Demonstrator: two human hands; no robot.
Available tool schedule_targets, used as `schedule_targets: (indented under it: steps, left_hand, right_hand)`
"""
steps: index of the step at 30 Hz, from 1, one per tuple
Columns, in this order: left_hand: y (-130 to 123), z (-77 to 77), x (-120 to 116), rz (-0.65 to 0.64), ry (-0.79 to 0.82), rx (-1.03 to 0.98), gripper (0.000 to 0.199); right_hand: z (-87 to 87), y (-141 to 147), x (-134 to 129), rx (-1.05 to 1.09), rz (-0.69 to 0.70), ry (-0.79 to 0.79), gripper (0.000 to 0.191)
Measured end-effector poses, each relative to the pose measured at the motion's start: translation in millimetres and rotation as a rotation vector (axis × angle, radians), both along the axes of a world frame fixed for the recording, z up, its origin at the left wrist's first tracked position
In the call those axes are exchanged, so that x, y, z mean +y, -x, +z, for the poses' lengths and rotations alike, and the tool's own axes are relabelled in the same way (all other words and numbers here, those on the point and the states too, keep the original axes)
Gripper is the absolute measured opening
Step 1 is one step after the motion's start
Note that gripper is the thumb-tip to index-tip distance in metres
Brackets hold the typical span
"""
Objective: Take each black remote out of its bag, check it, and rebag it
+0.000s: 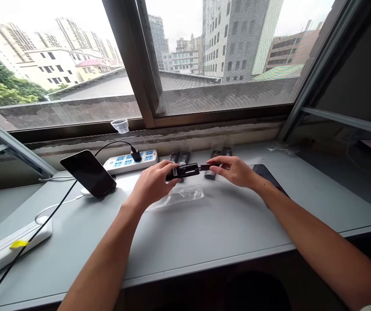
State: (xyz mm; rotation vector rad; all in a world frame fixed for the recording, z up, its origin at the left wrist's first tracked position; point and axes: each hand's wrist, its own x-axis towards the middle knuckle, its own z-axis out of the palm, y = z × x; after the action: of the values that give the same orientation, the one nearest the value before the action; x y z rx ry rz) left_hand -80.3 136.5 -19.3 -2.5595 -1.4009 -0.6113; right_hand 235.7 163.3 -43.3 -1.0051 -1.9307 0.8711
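Observation:
My left hand (157,180) grips a long black device (187,171) by its left end, thumb below and fingers on top. A recessed slot shows in the device's upper face. Between the thumb and fingers of my right hand (232,169) is a small dark piece (206,166), whose left end meets or nearly meets the device's right end. Both are held above the grey desk (211,233). Beneath the left hand lies a clear plastic bag (185,194).
Small black packets (210,174) lie behind the hands. A power strip (121,163), a tilted tablet (88,172) and cables are at left, with a white case (39,233) nearer. A dark phone (268,175) lies beside the right forearm. A clear cup (121,126) sits on the sill.

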Motion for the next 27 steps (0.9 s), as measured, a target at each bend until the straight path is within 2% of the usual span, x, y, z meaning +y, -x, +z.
schedule_targets:
  steps: [4, 8, 12, 18, 24, 27]
  left_hand:
    - [-5, 0.0, -1, -0.047, -0.033, -0.010, 0.040]
    - [-19, -2.3, -6, -0.159, -0.060, -0.034, 0.040]
    - [-31, -6.8, -11, -0.253, -0.093, -0.041, 0.039]
    - [-34, -11.4, -11, -0.355, -0.119, -0.064, 0.041]
    - [-41, -6.3, -13, -0.392, -0.098, -0.054, 0.042]
    - [-44, 3.0, -16, -0.293, -0.206, -0.153, 0.046]
  right_hand:
    - [2.7, 1, -1, 0.052, 0.105, 0.148, 0.047]
    - [-0.1, 8, -4, 0.052, 0.066, 0.188, 0.051]
    - [-4.8, 17, -7, 0.081, 0.077, 0.232, 0.044]
    - [-9.0, 20, -8, 0.160, 0.083, 0.329, 0.041]
    - [-1.4, 21, -12, 0.190, 0.273, 0.357, 0.030]
    - [-0.7, 17, -7, 0.276, 0.247, 0.461, 0.034]
